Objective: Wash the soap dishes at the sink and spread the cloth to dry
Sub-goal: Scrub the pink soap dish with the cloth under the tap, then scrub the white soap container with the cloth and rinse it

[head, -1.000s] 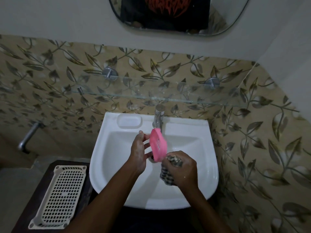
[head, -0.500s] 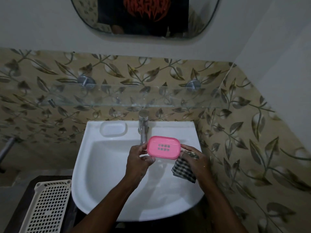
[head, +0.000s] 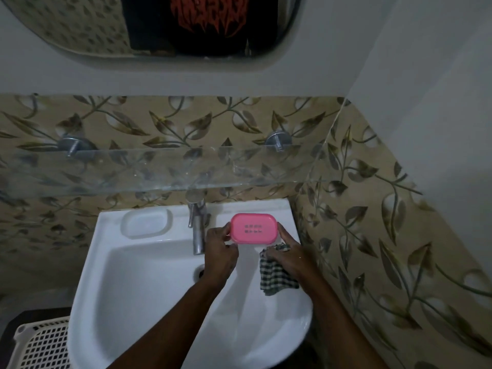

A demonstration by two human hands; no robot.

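Pink is the one soap dish (head: 254, 228), with two short rows of little slots in its middle. Two hands hold it, one at each end, over the back right corner of the white sink (head: 87, 275), just right of the tap (head: 197, 225). I cannot tell if it touches the sink edge.

The left hand (head: 219, 251) curls its fingers and thumb round the dish's left end. The right hand (head: 290, 254) puts its fingertips on the right end, and its other fingers are bent over one checked cloth (head: 277, 275). The bunched cloth hangs down from that hand, over the bowl of the sink.

The sink has one shallow soap hollow (head: 146, 222) at the back left, and nothing lies in it.

One glass shelf (head: 159, 169) sits above the tap on two metal pegs (head: 70, 145). One mirror (head: 80, 27) hangs higher up. One white basket (head: 40, 344) with many small holes stands low on the left, partly cut off.
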